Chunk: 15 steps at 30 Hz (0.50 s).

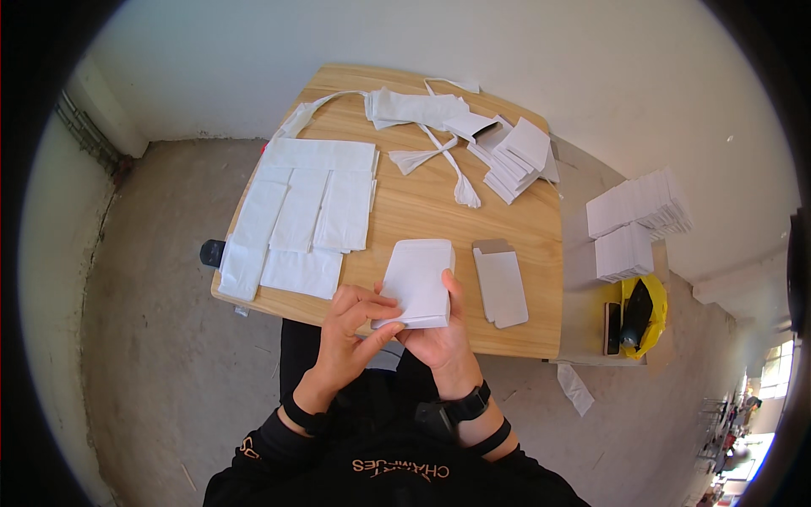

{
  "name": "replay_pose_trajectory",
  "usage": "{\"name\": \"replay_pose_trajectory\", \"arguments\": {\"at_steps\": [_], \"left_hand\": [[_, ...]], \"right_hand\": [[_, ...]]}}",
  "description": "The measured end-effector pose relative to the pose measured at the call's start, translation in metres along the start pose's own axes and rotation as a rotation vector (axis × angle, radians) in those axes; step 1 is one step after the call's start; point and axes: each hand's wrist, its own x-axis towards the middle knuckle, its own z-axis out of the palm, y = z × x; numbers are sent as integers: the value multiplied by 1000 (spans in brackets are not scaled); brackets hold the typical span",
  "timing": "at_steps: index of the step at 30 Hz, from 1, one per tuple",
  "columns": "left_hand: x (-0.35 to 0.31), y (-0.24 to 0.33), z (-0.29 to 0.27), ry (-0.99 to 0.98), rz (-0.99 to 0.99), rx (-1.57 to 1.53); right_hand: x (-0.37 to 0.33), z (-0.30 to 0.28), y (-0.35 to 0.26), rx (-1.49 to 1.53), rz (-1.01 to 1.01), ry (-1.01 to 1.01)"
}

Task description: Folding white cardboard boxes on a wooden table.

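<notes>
Above the table's near edge I hold a small white cardboard box (pixel 417 275), tilted with its broad face up. My right hand (pixel 443 340) is closed around it from below and the right, with the thumb along its right side. At the box's near left corner, the fingers and thumb of my left hand (pixel 348 328) pinch its end edge. A flat, unfolded white carton (pixel 501 285) with a grey inner flap lies on the wood just right of the box. What the box contains, if anything, is hidden.
White folded sheets or bags (pixel 291 207) cover the left of the wooden table (pixel 405 211). Flat cartons (pixel 517 156) and white strips (pixel 460 182) lie toward the back. On a lower surface at right are carton stacks (pixel 629 207), a yellow bag (pixel 656 321) and a dark phone-like object (pixel 612 328).
</notes>
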Motion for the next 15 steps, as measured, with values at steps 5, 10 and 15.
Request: {"name": "replay_pose_trajectory", "arguments": {"at_steps": [5,10,15], "left_hand": [[1,-8,1,-16,59,-23],[3,-8,6,48,75,-30],[4,-10,6,53,74,8]], "right_hand": [[0,-3,0,24,16,-27],[1,-8,-1,63,1,-39],[0,-11,0,102,29,-65]]}}
